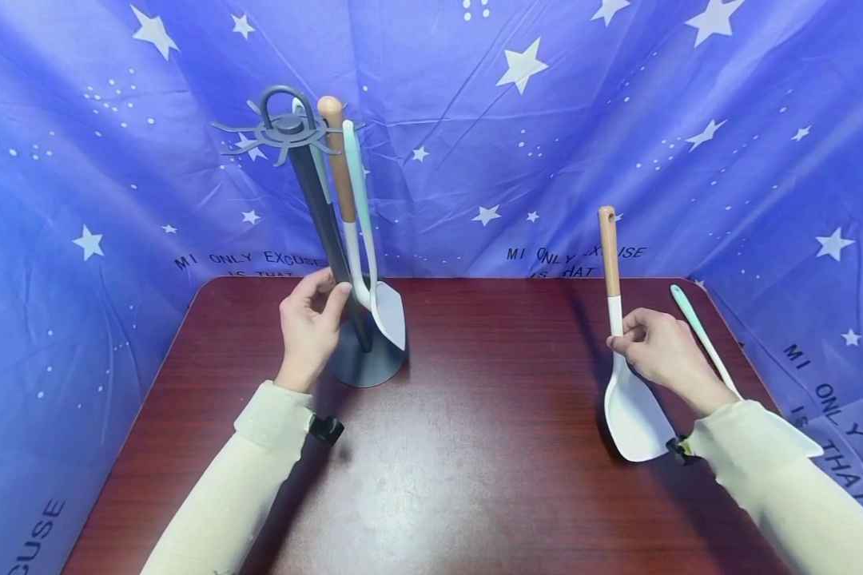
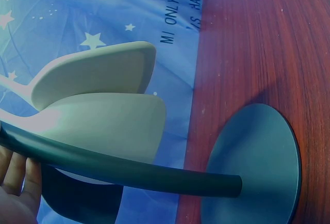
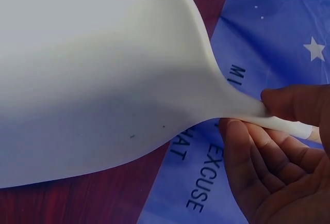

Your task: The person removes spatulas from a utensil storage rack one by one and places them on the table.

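Note:
My left hand (image 1: 311,326) grips the dark grey post of a utensil stand (image 1: 318,196), above its round base (image 1: 355,371). From the stand's hooked top hang a wooden-handled utensil (image 1: 340,172) and mint-handled ones (image 1: 357,180); the left wrist view shows pale heads (image 2: 98,74) beside the post and a dark one (image 2: 82,195) below it. At the right, my right hand (image 1: 658,351) pinches the white neck of a spatula (image 1: 636,415), thumb against fingers. Its wooden handle points upward, its broad white blade down, just over or on the table; contact cannot be told.
A second, mint-handled utensil (image 1: 701,331) lies along the table's right edge, its white head partly behind my right sleeve. The dark red wooden table (image 1: 489,447) is surrounded by a blue star-patterned cloth (image 1: 467,160).

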A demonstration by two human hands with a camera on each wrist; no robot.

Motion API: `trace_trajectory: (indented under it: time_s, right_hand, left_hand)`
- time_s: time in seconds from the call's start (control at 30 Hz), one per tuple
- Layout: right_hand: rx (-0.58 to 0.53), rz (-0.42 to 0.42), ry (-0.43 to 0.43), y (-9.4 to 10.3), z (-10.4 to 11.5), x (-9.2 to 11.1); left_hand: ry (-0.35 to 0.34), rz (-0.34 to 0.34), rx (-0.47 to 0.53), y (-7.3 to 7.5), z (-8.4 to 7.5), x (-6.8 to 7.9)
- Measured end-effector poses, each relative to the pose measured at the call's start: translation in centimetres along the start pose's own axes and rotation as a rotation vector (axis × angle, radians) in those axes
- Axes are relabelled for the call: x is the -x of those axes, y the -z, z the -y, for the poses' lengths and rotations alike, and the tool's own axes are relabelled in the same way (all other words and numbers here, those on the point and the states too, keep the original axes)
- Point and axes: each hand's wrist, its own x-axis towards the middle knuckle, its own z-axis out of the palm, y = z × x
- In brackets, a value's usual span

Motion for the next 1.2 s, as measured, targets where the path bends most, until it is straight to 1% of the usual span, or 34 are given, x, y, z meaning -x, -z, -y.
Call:
trace_trajectory:
  time_s: [0.2,0.63,0.83,1.2]
  right_hand:
    - [0.009,0.002,-0.013,0.3,-1.2,0.0]
    - [0.065,0.015,-0.063,1.4,-3.3,0.4]
    - [0.087,0.001,-0.068,1.5,-4.1,0.8]
    - [0.094,-0.008,-0.080,1.6,-5.4,1.4]
  left_hand:
    - [-0.003,0.003,0.017,0.0,0.0,0.0]
    - [-0.009,-0.001,0.011,-0.1,0.1,0.0]
    - [-0.011,0.002,0.019,-0.1,0.2,0.0]
    - [-0.011,-0.004,0.023,0.0,0.3,0.1]
